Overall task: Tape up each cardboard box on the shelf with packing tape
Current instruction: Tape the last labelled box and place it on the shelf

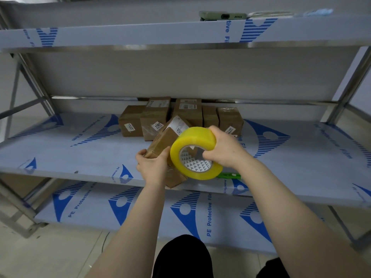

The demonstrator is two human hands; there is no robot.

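Observation:
A small brown cardboard box (163, 140) with a white label sits tilted near the front edge of the middle shelf (80, 157). My left hand (151, 167) grips its near left corner, fingers curled over the edge. My right hand (222, 148) holds a fat yellow roll of packing tape (192, 141), thumb in the core, just right of and over the box. The roll hides the box's right part.
Several more brown boxes (154, 119) with labels stand in a row at the back of the middle shelf. A green object (228, 175) lies behind the tape roll. A phone (222, 16) rests on the upper shelf. A lower shelf (140, 209) runs below.

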